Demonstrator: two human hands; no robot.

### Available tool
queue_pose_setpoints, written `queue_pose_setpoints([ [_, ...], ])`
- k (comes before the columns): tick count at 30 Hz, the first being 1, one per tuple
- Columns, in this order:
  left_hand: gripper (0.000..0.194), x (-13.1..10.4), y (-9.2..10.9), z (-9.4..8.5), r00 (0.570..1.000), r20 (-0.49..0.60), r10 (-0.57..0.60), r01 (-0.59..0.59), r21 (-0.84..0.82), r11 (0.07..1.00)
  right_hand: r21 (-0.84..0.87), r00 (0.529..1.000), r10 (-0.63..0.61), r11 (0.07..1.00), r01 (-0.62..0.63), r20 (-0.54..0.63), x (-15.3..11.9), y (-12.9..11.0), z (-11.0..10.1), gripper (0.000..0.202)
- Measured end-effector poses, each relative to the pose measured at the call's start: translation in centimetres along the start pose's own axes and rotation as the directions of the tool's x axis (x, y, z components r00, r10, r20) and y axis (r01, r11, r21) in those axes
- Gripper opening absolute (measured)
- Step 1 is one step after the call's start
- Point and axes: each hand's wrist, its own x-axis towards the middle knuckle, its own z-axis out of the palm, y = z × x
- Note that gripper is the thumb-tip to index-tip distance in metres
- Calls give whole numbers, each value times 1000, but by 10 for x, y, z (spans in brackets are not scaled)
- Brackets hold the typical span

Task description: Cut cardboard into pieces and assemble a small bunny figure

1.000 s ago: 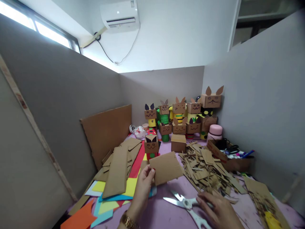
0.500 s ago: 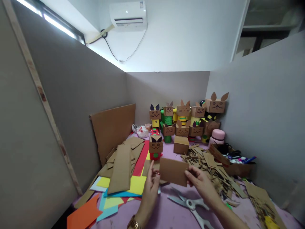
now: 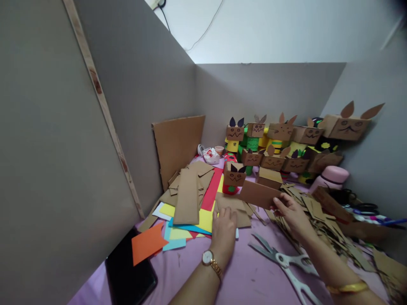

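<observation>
A cardboard piece (image 3: pixel 258 195) is pinched at its right end by the right hand (image 3: pixel 291 212), its length running leftward; flat cardboard (image 3: pixel 232 202) is partly covered by the left hand (image 3: pixel 224 231), whose grip cannot be told.

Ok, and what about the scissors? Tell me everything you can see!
The scissors lie open on the pinkish-purple cloth, between the person's forearms. Their two grey, metal-looking blades are spread apart and point away to the left. A round pivot joins them where they cross. The two white handles, maybe plastic, spread apart toward the near right. Neither the left hand nor the right hand holds them. One handle comes close to the right forearm; I can't tell whether they touch.
</observation>
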Motion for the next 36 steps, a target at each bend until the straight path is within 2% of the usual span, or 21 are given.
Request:
queue_pose_setpoints([
  [6, 26, -1, 2, 1, 1000, 21, 4, -5, 43, 999, -44, 999, -4, 999, 6, 37, 3, 1, 7, 28],
  [13, 27, -2, 0, 4, 1000, 15, 2, -3, 16, 1000, -70, 999, -2, 998, 4, 36, 7, 5, 15, 28],
  [19, 42, -2, 2, -3, 998, -53, -23, 20, -56, 998, -66, 999, -30, 997, 31, 18, 13, 3, 24, 26],
  [22, 47, -4, 6, -6, 996, -82, 18, -31, -159, 987, -51, 999, -43, 998, 44, 20, 17, -3, 29, 24],
  [26, 42, -8, 10, -3, 986, -150, 75, -117, -294, 948, -24, 997, -68, 997, 68, 31, 25, -9, 37, 24],
  [30, 37, -7, 11, 3, 974, -198, 106, -164, -306, 938, -19, 995, -90, 996, 91, 43, 33, -10, 46, 21],
  [36, 34, -7, 10, 5, 977, -183, 110, -166, -330, 929, -16, 995, -87, 996, 88, 51, 39, -7, 56, 17],
])
